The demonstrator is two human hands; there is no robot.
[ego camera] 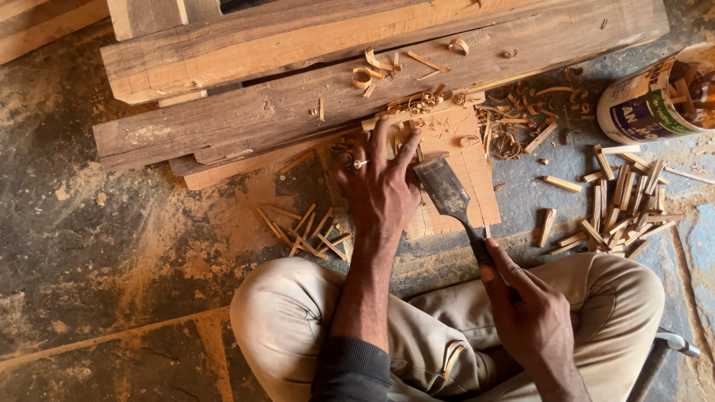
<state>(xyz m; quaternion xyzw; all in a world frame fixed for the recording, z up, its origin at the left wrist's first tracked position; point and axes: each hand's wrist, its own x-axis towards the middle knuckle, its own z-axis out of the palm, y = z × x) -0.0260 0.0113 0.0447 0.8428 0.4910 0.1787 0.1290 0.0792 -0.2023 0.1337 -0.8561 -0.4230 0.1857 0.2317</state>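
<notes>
My left hand [380, 182], a ring on one finger, presses flat on a reddish wooden block [469, 167] on the floor, fingers spread over a thin wood strip [402, 119] at the block's far edge. My right hand [525, 309] grips the handle of a broad flat chisel [447, 193]; its blade lies on the block just right of my left hand, the edge pointing away from me. My knees in beige trousers [290, 320] frame the block.
Two heavy wooden beams [246, 112] lie across the top, scattered with curled shavings [514, 123]. A pile of small cut wooden pegs [622, 208] lies at right and another [302, 231] at left. A round tin [655, 97] with sticks stands at upper right.
</notes>
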